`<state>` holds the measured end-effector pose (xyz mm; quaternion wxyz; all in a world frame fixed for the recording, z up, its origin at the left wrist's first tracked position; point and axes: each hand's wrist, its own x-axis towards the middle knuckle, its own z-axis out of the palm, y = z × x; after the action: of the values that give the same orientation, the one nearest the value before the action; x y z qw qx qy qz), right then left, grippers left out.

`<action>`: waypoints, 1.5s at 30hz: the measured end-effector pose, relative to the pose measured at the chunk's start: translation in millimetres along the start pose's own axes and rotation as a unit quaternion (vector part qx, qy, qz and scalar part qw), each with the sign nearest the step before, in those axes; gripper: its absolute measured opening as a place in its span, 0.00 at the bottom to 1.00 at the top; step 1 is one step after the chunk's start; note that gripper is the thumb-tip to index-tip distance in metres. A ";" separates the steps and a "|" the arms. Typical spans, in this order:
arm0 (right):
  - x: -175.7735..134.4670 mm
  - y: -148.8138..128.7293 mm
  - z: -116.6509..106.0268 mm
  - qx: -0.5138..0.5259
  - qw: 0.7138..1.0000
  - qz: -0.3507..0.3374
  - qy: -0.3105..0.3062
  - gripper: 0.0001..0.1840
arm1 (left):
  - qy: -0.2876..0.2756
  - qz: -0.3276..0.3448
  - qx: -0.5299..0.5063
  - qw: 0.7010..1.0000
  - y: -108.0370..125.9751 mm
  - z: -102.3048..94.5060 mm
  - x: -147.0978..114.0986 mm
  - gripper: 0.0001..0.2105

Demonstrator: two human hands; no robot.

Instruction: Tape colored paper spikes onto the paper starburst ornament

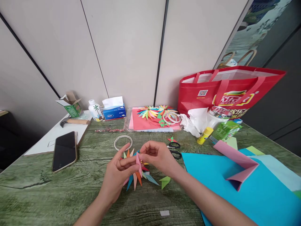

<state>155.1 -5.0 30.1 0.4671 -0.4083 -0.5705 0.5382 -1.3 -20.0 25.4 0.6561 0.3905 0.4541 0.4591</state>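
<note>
A small folded piece of pink paper (139, 164) is pinched between my two hands, standing narrow and upright. My left hand (117, 175) grips its left side between thumb and fingers. From the right, the thumb and fingers of my right hand (157, 154) close on its upper part. Below and behind them lies a multicoloured paper star (134, 182) with pointed arms, its centre hidden by the hands. A folded green paper piece (165, 182) rests to the right of the star. Scissors (174, 145) with black handles lie just beyond my right hand.
Blue paper sheets (211, 179) with a creased pink strip (237, 157) cover the right side. A roll of tape (123, 137), a phone (65, 151), a hammer (76, 121), a glue stick (205, 135) and a red bag (195, 94) stand or lie around the table.
</note>
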 end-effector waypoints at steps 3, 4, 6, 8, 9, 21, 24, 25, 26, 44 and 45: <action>-0.8 -0.9 1.1 -0.002 1.000 -0.018 -0.007 0.10 | -0.006 -0.014 -0.054 0.998 -0.4 -1.0 1.0 0.40; -1.1 -0.8 1.2 -0.009 1.000 -0.024 -0.011 0.08 | -0.008 -0.018 -0.071 0.997 -0.1 -1.4 1.3 0.39; -1.8 -0.5 1.0 -0.037 0.999 -0.034 -0.013 0.05 | -0.013 -0.023 -0.098 0.995 0.8 -1.9 1.7 0.38; -2.4 -0.5 0.3 -0.082 0.996 -0.046 -0.003 0.04 | -0.016 -0.027 -0.112 0.993 2.1 -2.1 1.8 0.38; -2.7 -0.8 0.1 -0.103 0.993 -0.052 0.002 0.04 | -0.017 -0.030 -0.114 0.993 2.7 -2.1 1.8 0.39; -5.4 4.3 4.9 -0.179 0.980 -0.086 0.026 0.02 | -0.011 0.027 0.037 0.999 -0.7 0.4 -0.3 0.41; -5.6 4.9 4.2 -0.201 0.974 -0.097 0.027 0.01 | -0.017 0.019 0.018 1.000 0.6 1.2 -1.0 0.40; -5.5 4.5 3.4 -0.201 0.974 -0.098 0.027 0.01 | -0.020 0.016 0.002 1.000 1.3 1.0 -0.9 0.39; -5.4 3.8 2.4 -0.198 0.975 -0.100 0.024 0.03 | -0.021 0.012 -0.014 1.000 2.1 0.6 -0.5 0.38; -4.1 3.5 -3.3 -0.250 0.957 -0.144 0.021 0.05 | 0.005 0.040 -0.035 0.999 1.6 -3.2 3.2 0.35; -4.7 2.6 -2.0 -0.246 0.959 -0.138 0.016 0.05 | 0.012 0.047 -0.033 0.998 1.0 -3.6 3.6 0.35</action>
<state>158.1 -8.9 27.0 0.4310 -0.4366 -0.7286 0.3045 -4.3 -15.9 24.4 0.6406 0.3846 0.4276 0.5088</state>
